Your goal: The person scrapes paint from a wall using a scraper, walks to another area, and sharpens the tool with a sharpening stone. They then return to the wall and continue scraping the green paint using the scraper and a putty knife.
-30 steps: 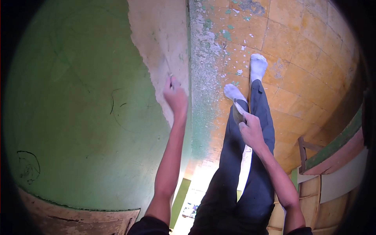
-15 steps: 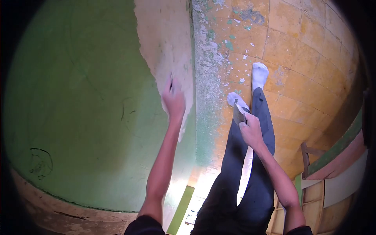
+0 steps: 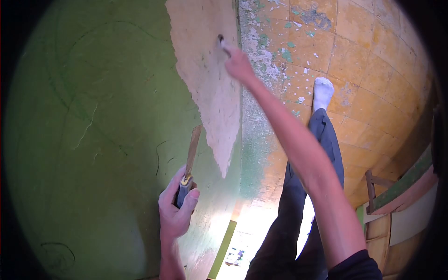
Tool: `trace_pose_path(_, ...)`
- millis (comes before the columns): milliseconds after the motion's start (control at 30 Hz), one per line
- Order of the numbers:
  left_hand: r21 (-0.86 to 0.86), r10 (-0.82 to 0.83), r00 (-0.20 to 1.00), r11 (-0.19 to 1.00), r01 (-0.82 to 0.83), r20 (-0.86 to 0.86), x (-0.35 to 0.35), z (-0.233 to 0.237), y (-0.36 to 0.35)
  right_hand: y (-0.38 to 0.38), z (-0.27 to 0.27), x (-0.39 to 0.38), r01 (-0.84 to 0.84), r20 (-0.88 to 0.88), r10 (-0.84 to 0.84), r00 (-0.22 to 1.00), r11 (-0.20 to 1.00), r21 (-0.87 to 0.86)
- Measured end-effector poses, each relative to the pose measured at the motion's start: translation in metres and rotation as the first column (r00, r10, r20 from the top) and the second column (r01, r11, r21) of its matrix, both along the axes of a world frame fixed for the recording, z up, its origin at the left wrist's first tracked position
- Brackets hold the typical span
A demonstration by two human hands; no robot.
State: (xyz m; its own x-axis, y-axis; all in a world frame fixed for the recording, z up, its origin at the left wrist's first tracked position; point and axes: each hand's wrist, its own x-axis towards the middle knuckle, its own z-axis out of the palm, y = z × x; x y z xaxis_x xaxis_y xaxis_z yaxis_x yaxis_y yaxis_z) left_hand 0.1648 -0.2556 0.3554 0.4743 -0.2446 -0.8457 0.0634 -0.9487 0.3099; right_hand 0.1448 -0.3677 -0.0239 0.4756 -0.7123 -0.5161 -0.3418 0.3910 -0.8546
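My left hand is closed round the dark handle of a scraper, whose long flat blade points up beside the green painted wall. Higher up, my right hand reaches across to the bare pale patch of the wall. It grips a small tool with a dark tip, blurred in part, so its kind is unclear. The patch has a ragged paint edge and narrows to a point at its lower end.
Paint flakes and pale dust lie along the wall's foot on the orange tiled floor. One socked foot stands there. A wooden piece of furniture is at the lower right.
My left hand has moved down and away from the bare patch. My right hand has gone from above my legs up and left to the patch. The view has shifted slightly.
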Motion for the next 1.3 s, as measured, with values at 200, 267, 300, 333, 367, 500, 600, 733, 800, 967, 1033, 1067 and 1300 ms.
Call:
trace_pose_path(200,-0.063,-0.104,0.994,0.993,0.104,0.014,0.007,-0.007,0.009,0.012,0.068,-0.034,-0.14,0.078,0.133,0.988,0.985,0.097)
trace_pose_path(267,-0.05,-0.087,0.996,0.995,0.087,0.015,0.004,-0.011,0.006,0.028,0.086,-0.049,-0.146,0.205,0.119,0.971,0.982,0.12)
trace_pose_path(300,-0.028,-0.067,0.998,0.997,0.067,0.014,0.002,-0.01,0.003,0.034,0.087,-0.051,-0.135,0.263,0.091,0.961,0.979,0.153)
trace_pose_path(333,-0.006,-0.049,0.999,0.999,0.049,0.016,0.002,-0.008,0.001,0.031,0.076,-0.045,-0.057,0.242,0.034,0.97,0.995,0.087)
trace_pose_path(367,-0.008,-0.054,0.998,0.999,0.054,0.016,0.002,-0.008,0.0,0.019,0.055,-0.034,0.018,0.229,-0.021,0.973,1.0,0.017)
trace_pose_path(500,-0.001,-0.085,0.996,0.996,0.085,0.039,0.004,-0.008,0.001,-0.023,0.034,0.004,0.144,0.093,-0.14,0.986,0.988,-0.046)
trace_pose_path(600,-0.004,-0.065,0.997,0.998,0.065,0.043,0.001,-0.009,0.001,-0.011,0.041,0.01,0.172,0.023,-0.171,0.985,0.983,-0.056)
trace_pose_path(733,0.029,-0.031,0.999,0.999,0.03,0.022,-0.001,-0.012,-0.006,0.048,0.063,-0.064,-0.266,0.208,0.25,0.946,0.963,0.052)
trace_pose_path(800,0.028,0.106,0.994,0.994,-0.107,0.007,-0.007,-0.027,-0.014,0.077,0.083,-0.114,-0.422,0.222,0.384,0.896,0.891,0.164)
trace_pose_path(967,0.058,0.138,0.989,0.988,-0.14,0.052,-0.026,-0.11,-0.055,0.08,0.144,-0.185,-0.485,0.159,0.466,0.87,0.758,0.437)
trace_pose_path(1033,-0.074,0.173,0.979,0.983,-0.166,0.106,-0.019,-0.154,-0.066,0.092,0.148,-0.2,-0.465,0.19,0.425,0.885,0.786,0.407)
trace_pose_path(1067,-0.061,0.207,0.971,0.978,-0.201,0.122,-0.014,-0.171,-0.073,0.096,0.15,-0.206,-0.459,0.206,0.41,0.888,0.807,0.371)
trace_pose_path(1300,-0.119,0.237,0.921,0.971,-0.21,0.31,-0.022,-0.253,-0.093,0.088,0.169,-0.222,-0.4,0.269,0.329,0.905,0.874,0.277)
